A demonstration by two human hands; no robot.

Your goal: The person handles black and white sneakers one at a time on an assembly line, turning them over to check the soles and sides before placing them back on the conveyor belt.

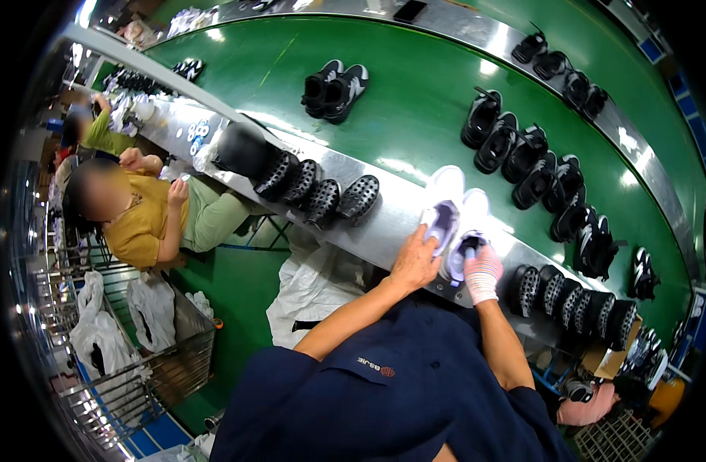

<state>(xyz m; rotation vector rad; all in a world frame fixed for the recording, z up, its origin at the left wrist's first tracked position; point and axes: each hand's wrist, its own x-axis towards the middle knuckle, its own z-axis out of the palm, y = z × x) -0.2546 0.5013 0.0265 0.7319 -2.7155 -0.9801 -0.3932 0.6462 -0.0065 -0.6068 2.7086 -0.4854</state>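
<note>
Two white and lavender sneakers sit side by side on the metal ledge in front of me, toes pointing away. At the heel of the left sneaker (445,192) is my bare left hand (416,262), fingers closed on its collar. My right hand (482,276), in a pale striped glove, grips the heel opening of the right sneaker (474,212); its fingertips are partly hidden there. Left of the pair stand several black shoe-shaped pieces (359,196) covered in light dots. More dotted black pieces (572,299) line the ledge beside my right hand.
Beyond the metal ledge (403,202), a green belt (399,100) carries a grey and black pair (335,91) and several black sneakers (534,165). A co-worker in yellow (141,212) sits at left. Near them stands a wire cart (191,362) with white bags; white sheeting (322,281) hangs below the ledge.
</note>
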